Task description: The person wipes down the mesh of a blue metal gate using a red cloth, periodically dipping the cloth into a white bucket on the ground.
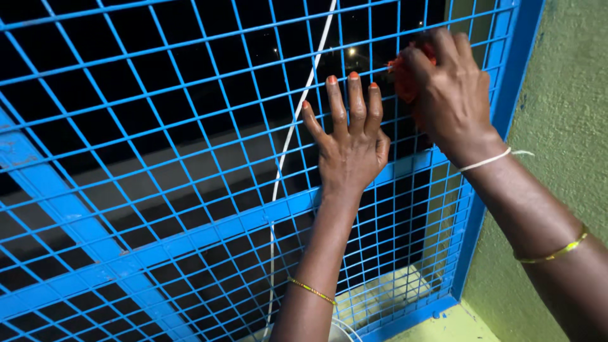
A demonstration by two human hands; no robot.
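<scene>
Our left hand [350, 144] lay open and flat against the blue window grille [158, 190], fingers spread, while our right hand [446, 88] was closed around one orange cloth [400, 76], pressing it to the mesh near the grille's right frame. Just beyond stood a green wall [563, 114], leaving little room; one white cord [288, 139] hung behind.

The blue wire mesh [158, 158] fills the view from nine o'clock across to two o'clock, its squares too small for a hand to pass through. The left hand [350, 139] lies flat against it; the right hand [446, 82], closed on an orange cloth [400, 79], presses at one o'clock. The blue frame [506, 114] and green wall [557, 126] block three o'clock. A white cord [285, 145] hangs behind the mesh. Free room lies only on the near side, toward six o'clock.
</scene>
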